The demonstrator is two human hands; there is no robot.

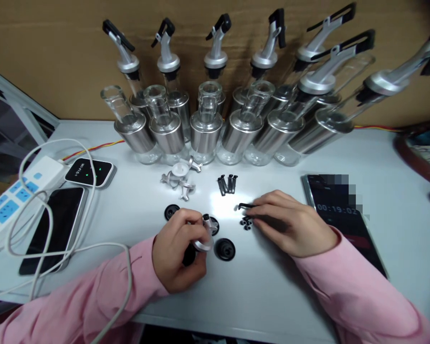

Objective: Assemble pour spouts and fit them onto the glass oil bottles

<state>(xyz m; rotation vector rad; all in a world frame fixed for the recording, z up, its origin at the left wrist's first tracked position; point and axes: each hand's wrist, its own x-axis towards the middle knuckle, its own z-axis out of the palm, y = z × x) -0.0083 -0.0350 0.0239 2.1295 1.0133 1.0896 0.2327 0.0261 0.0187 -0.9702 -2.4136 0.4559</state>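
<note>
My left hand (179, 251) is closed around a silver bottle pourer spout (203, 244) with a black tip, and a black part shows beneath its rim. Between the thumb and fingers of my right hand (292, 222) is a thin black lever (245, 206). Just under those fingertips sit several small black plugs (247, 223). Black round stoppers (225, 249) lie on the table around my left hand. Farther back are a row of black levers (228, 185) and a cluster of loose silver spouts (179, 176).
Glass bottles with steel sleeves (206, 134) line the back, several topped by pourers (168, 59). A phone with a timer (340, 215) lies right. At left are another phone (53, 229), a Wi-Fi device (89, 172), a power strip (17, 200) and a looping white cable (129, 272).
</note>
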